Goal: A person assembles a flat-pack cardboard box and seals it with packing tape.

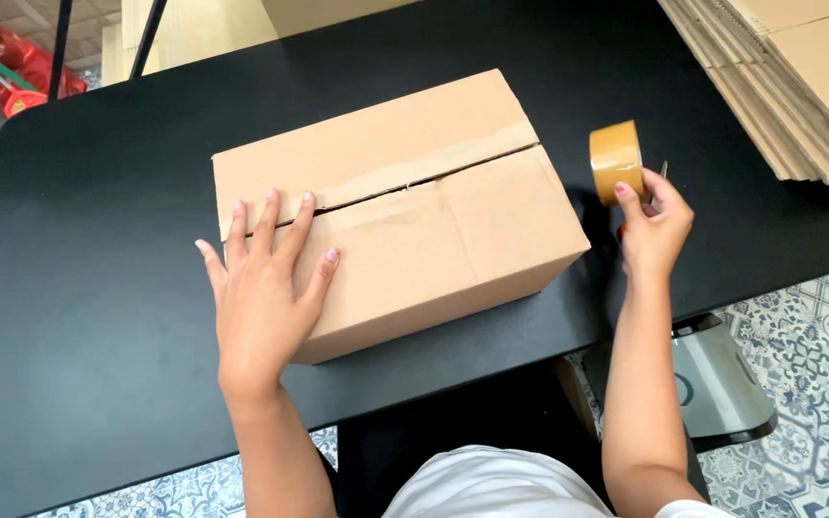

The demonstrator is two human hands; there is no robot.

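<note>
Though taped, brown box [405, 206] seam gaping

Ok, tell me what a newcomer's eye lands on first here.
First the brown cardboard box in the middle of the black table, its top flaps closed, with the left hand pressed flat on its near left corner. Next, the roll of brown tape held up by the right hand just right of the box.

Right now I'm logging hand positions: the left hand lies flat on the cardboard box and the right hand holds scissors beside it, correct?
Not quite. In the head view the right hand holds a roll of brown tape, not scissors. The left hand does lie flat on the cardboard box.
</note>
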